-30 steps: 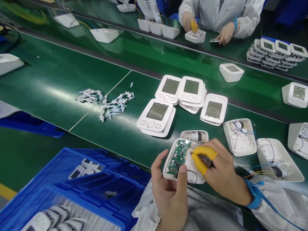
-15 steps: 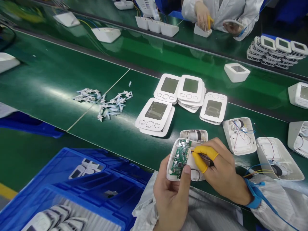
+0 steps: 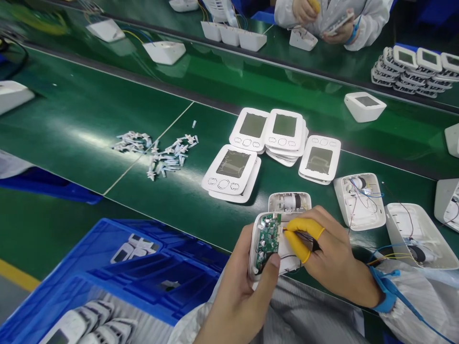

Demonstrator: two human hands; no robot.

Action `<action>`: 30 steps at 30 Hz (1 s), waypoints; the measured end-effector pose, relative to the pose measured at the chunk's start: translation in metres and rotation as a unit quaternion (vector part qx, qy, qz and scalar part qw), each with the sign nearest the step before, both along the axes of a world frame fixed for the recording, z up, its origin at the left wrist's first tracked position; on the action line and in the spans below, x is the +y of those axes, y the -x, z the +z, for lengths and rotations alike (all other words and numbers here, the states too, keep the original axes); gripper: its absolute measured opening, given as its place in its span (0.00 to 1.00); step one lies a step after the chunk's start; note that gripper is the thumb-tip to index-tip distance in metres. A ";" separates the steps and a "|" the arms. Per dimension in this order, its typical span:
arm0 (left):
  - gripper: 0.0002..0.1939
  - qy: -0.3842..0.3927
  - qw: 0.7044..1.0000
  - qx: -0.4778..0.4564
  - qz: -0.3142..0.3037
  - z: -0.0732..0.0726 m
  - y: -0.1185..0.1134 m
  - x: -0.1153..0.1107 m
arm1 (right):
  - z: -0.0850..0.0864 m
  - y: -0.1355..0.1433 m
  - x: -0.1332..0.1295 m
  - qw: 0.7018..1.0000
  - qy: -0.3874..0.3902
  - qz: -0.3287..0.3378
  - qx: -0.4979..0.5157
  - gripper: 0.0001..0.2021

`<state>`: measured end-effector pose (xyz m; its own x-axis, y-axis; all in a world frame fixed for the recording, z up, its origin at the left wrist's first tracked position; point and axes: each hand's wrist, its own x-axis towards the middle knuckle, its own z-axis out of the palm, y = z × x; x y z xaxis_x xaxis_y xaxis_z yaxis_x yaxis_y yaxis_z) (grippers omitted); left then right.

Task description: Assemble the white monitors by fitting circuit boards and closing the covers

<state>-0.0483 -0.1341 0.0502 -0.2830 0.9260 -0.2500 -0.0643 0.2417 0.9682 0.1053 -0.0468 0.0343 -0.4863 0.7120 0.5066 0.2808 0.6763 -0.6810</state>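
My left hand (image 3: 247, 286) grips a white front panel (image 3: 253, 260) by its side, thumb across its face. A green circuit board (image 3: 268, 239) lies in the panel, facing up. My right hand (image 3: 333, 255), with yellow finger cots (image 3: 304, 229) on thumb and index finger, pinches a small wire connector (image 3: 283, 230) at the board's right edge; the fingertips partly hide it. Dark wires run beneath that hand. Just beyond the panel lies an open white housing (image 3: 271, 203) with a cylindrical motor (image 3: 292, 202) inside. A blue wrist strap (image 3: 385, 289) circles my right wrist.
White display panels (image 3: 233, 165) lie stacked ahead; small white-and-blue pieces (image 3: 167, 157) are heaped left. Open wired housings (image 3: 360, 200) stand at right. A conveyor (image 3: 304, 91) carries white units (image 3: 366, 106). Blue crates (image 3: 143, 272) sit lower left. A co-worker's hands (image 3: 339, 31) are opposite.
The panel in my left hand has tilted and dropped slightly, while my right fingers stay at the connector. Units on the conveyor have shifted right. The co-worker's hand has lifted off a housing.
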 end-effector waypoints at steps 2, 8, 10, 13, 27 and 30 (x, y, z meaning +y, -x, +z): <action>0.23 -0.019 0.999 0.016 -0.022 -0.001 0.002 0.001 | 0.000 0.000 0.000 1.000 0.007 0.009 -0.002 0.08; 0.21 -0.042 0.995 0.086 0.003 -0.005 -0.002 0.005 | 0.006 -0.002 0.002 0.997 0.073 0.037 -0.012 0.07; 0.18 -0.030 0.995 0.098 0.013 -0.006 -0.005 0.006 | 0.007 -0.003 0.004 0.996 0.083 0.038 -0.013 0.06; 0.15 -0.014 0.994 0.107 -0.012 -0.005 -0.007 0.010 | 0.008 -0.004 0.004 0.996 0.078 0.038 -0.019 0.05; 0.11 0.000 0.992 0.098 -0.074 -0.003 0.000 0.009 | 0.010 -0.008 0.005 0.997 0.059 0.043 -0.021 0.05; 0.10 -0.016 0.991 0.105 -0.075 -0.005 -0.003 0.010 | 0.007 -0.006 0.000 0.998 0.043 0.031 -0.024 0.05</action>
<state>-0.0450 -0.1243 0.0452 -0.1839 0.9680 -0.1705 0.1746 0.2029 0.9635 0.1113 -0.0464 0.0418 -0.5532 0.7192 0.4204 0.2734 0.6335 -0.7239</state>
